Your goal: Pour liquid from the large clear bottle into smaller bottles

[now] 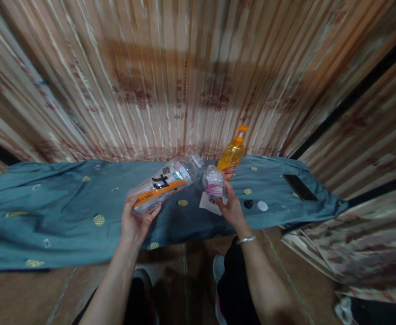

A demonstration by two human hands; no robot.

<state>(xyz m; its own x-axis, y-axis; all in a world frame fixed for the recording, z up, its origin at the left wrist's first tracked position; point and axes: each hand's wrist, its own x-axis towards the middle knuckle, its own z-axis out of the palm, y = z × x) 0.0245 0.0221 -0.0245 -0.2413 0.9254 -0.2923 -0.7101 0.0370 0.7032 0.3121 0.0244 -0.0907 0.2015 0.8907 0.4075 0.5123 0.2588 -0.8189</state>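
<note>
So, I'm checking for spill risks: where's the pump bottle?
In the head view, the pump bottle is right of centre near the far edge of the cloth, behind and right of the small bottle in the right hand.

In front of you, pleated curtains (170, 58) rise behind the far edge of the cloth-covered table (65, 207); below its near edge, you see a brown tiled floor (31, 298) in dim light.

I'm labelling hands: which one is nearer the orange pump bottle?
Right hand, just in front of the pump bottle; the left hand is farther off, to its left.
</note>
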